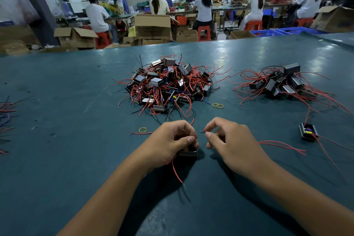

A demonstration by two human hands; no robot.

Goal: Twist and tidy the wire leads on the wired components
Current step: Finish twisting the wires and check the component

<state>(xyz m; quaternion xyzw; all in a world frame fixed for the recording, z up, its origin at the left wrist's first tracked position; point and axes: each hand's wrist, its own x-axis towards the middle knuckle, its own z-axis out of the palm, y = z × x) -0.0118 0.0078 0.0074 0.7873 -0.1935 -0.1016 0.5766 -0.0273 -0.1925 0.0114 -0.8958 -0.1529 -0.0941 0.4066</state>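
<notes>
My left hand (170, 140) grips a small black wired component (188, 152) low against the table, thumb and forefinger pinching a red lead end. My right hand (228, 140) pinches another red lead tip (205, 130) just to the right, with thin bare strands stretched between the two hands. A red lead (177, 173) trails from the component toward me. A large pile of black components with red wires (164, 84) lies beyond my hands. A smaller pile (283, 84) sits at the right.
A single component (308, 132) with red leads lies at the right. Yellow rubber bands (218, 105) and another band (142, 130) lie on the green table (67, 120). Loose wires (5, 109) reach in from the left edge. Several seated workers and cardboard boxes fill the background.
</notes>
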